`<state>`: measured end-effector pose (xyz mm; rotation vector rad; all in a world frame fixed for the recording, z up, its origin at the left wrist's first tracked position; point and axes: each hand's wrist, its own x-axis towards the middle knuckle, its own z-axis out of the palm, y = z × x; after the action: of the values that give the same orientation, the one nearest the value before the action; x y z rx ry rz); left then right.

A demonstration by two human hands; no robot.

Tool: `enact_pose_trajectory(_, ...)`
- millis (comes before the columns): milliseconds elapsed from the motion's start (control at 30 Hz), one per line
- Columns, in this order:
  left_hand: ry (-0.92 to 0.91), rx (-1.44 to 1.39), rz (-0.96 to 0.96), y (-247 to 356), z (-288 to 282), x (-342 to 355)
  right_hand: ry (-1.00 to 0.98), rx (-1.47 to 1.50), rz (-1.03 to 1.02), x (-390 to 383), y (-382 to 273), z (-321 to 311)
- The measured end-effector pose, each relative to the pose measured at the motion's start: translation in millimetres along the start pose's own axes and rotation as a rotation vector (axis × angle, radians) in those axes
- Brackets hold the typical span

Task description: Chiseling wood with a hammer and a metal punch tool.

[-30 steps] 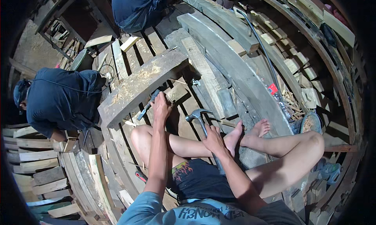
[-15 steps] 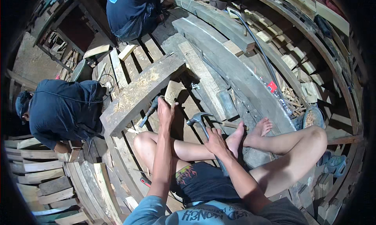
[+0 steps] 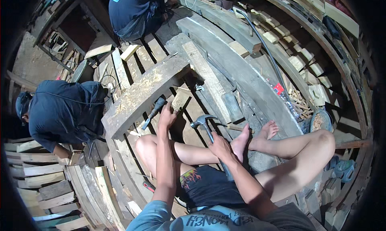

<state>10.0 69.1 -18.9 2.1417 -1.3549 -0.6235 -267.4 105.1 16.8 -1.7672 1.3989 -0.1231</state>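
My left hand (image 3: pixel 167 117) grips the lower end of a short pale wooden block (image 3: pixel 181 99) between thumb and fingers, above the slatted floor. Just left of that hand, a chisel (image 3: pixel 154 112) with a dark handle leans by the side of a thick wooden beam (image 3: pixel 146 88) strewn with shavings. A claw hammer (image 3: pixel 205 121) is in my right hand (image 3: pixel 219 146), whose fingers wrap round its shaft. The hammer head points away from me, over the slats beside my bare feet; the lower shaft passes under my right forearm.
One person (image 3: pixel 68 110) crouches at the left, another (image 3: pixel 136 14) sits at the far side. A long grey timber (image 3: pixel 241 74) runs diagonally on the right. A bucket of shavings (image 3: pixel 321 121) stands right of my knee. Gaps show between the floor slats.
My left hand has drawn slightly down and left, and the wooden block has turned in it. More of the chisel's handle shows now. My right hand and the hammer have barely shifted.
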Motion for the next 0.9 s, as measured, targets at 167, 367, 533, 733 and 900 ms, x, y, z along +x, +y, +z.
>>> enact_pose_trajectory(167,-0.025,-0.033,-0.011,4,-4,0,-0.031,-0.012,-0.013,1,0,1)
enact_pose_trajectory(367,-0.008,0.006,-0.094,14,-2,2,-0.061,-0.016,0.010,3,2,1)
enact_pose_trajectory(533,-0.042,0.041,-0.114,8,2,6,-0.076,-0.002,0.030,2,-1,-1)
enact_pose_trajectory(733,-0.030,0.027,-0.141,14,1,5,-0.078,0.009,0.035,3,1,-1)
enact_pose_trajectory(900,0.075,-0.023,-0.157,16,-1,5,-0.050,0.035,-0.009,5,5,4)
